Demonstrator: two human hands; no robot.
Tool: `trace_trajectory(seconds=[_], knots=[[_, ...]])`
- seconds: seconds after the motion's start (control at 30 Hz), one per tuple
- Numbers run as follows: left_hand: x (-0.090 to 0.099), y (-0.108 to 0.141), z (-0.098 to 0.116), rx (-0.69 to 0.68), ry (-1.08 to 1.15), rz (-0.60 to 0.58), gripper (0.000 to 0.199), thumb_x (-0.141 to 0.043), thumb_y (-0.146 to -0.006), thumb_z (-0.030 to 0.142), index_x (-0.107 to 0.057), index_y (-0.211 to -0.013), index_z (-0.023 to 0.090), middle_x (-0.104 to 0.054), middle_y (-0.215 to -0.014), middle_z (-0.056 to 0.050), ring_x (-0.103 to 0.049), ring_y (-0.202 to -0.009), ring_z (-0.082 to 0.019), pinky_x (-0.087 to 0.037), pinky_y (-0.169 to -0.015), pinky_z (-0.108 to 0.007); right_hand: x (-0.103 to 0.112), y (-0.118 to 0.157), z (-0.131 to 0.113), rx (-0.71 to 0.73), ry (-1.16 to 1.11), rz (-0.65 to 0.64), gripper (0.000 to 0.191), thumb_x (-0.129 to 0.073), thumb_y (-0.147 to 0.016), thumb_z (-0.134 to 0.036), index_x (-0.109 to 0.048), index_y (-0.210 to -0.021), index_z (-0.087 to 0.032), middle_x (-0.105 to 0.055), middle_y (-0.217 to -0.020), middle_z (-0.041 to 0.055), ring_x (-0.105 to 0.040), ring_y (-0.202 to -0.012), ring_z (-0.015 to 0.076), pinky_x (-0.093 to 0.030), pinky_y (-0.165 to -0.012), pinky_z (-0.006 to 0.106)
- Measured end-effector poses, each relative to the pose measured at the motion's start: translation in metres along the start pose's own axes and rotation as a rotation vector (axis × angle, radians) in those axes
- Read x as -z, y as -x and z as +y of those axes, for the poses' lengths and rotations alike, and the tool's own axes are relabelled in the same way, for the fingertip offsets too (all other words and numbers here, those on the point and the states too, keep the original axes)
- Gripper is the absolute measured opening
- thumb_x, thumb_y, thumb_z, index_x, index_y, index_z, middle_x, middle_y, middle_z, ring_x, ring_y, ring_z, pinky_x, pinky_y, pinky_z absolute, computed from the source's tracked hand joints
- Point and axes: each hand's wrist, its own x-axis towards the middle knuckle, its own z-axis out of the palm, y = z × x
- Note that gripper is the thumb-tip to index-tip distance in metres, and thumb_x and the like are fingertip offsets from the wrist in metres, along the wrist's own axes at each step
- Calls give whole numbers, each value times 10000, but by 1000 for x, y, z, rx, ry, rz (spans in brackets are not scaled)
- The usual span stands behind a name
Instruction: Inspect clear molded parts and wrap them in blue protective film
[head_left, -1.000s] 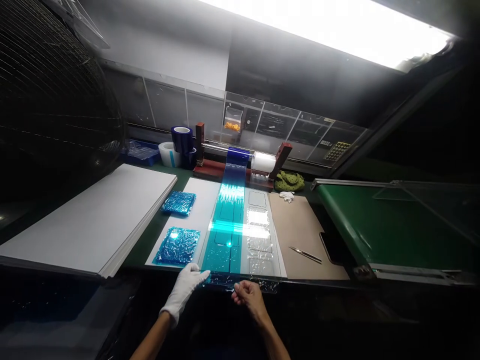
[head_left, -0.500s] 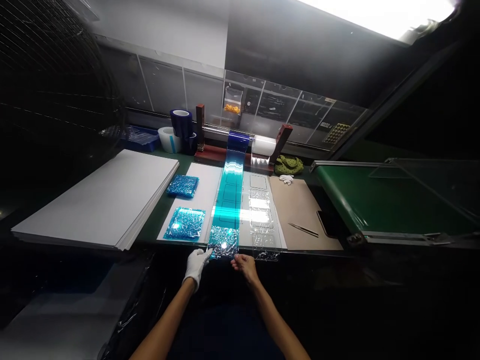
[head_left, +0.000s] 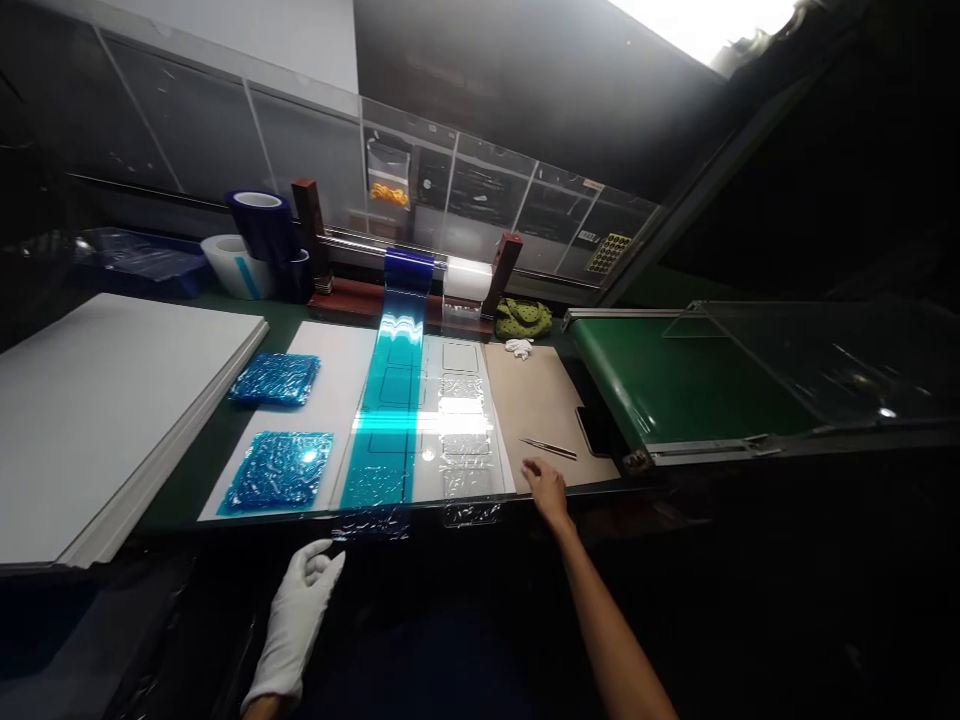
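My left hand (head_left: 294, 622), in a white glove, hangs open below the table's front edge and touches nothing. My right hand (head_left: 547, 492) is bare and holds nothing. Its fingers lie at the front edge of a tan board (head_left: 540, 400), just below a pair of steel tweezers (head_left: 548, 449). A blue film strip (head_left: 382, 430) runs from a roll down over the table, and its crinkled end (head_left: 371, 525) droops over the edge. Beside it lies a clear film strip (head_left: 459, 440) with rectangular outlines. Two crinkled blue film sheets (head_left: 275, 472) lie on a white sheet (head_left: 322, 370) to the left.
A white board stack (head_left: 112, 420) fills the left. Film rolls sit on a red-based roller stand (head_left: 337, 300) at the back, near tape rolls (head_left: 259, 225) and a blue tray (head_left: 142, 262). A green conveyor (head_left: 675, 380) with a clear cover stands right, past a dark phone (head_left: 592, 430).
Both hands have let go of the film ends. My left hand has drawn back toward me, and my right hand has moved right toward the tweezers. The whole scene has shifted left in view.
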Motion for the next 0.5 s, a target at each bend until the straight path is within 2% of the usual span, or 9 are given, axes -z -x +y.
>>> trace_trajectory(seconds=[0.1,0.2,0.27,0.37,0.43,0.5], knots=[[-37,0,26,-308,-408,-4,427,-497,-773,502,-579,-1080,218,-530,-756,11,-538,-615,-151,-464,-565,-264,25,-60,18,28,207,52,234,-523,-806,-195,-658,-997,-177,-599,-1103,117,-504,-1069,243,-377,-862,334],[-78,-7,48,-467,-628,-23,345,-446,-818,339,-608,-1103,235,-567,-899,-27,-565,-776,-167,-458,-749,-283,36,-92,36,93,362,-1,134,-592,-762,-147,-663,-872,-179,-592,-1011,110,-485,-1028,229,-359,-815,303],[-103,-14,56,-503,-717,-12,347,-427,-822,243,-621,-1110,238,-564,-945,-50,-550,-859,-186,-420,-816,-305,40,-100,47,151,436,-55,90,-586,-771,-139,-643,-828,-178,-595,-925,94,-502,-947,210,-353,-765,286],[-133,-28,58,-498,-874,42,368,-371,-829,163,-644,-1075,169,-547,-862,-103,-518,-789,-221,-393,-742,-352,43,-100,54,243,504,-119,148,-475,-851,-154,-615,-895,-171,-597,-827,75,-521,-822,189,-344,-687,268],[-147,-36,55,-490,-962,58,381,-368,-814,126,-639,-1081,147,-537,-847,-124,-493,-755,-230,-369,-695,-360,40,-95,49,313,523,-152,229,-387,-894,-153,-600,-978,-160,-604,-843,79,-535,-795,180,-345,-666,259],[-157,-41,50,-503,-1029,27,422,-392,-787,89,-620,-1132,171,-535,-884,-131,-482,-767,-230,-349,-678,-351,29,-86,36,393,531,-195,285,-336,-919,-158,-590,-1047,-174,-608,-918,79,-549,-778,165,-349,-646,246]])
